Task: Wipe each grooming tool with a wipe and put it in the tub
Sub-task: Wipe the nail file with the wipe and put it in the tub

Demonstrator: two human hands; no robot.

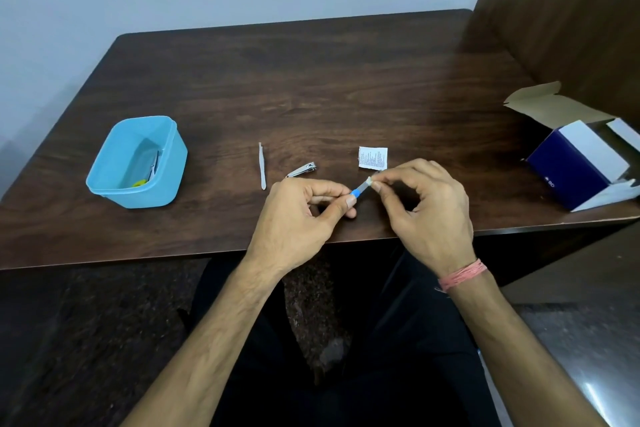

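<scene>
1. Dark wooden table (311, 87), blue tub (136, 163) at left of frame.
2. Left hand (301, 215) pinching blue-handled tool (360, 188) at centre; right hand (426, 204) pinching wipe (370, 180) around its tip.
3. Best drawn along the full blade, firmly pinched, before tubbing.

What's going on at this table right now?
A person is cleaning grooming tools. The left hand holds a small blue-handled tool while the right hand rubs its tip with a wipe. Tweezers and a nail clipper lie on the table. The blue tub already holds some tools.
</scene>
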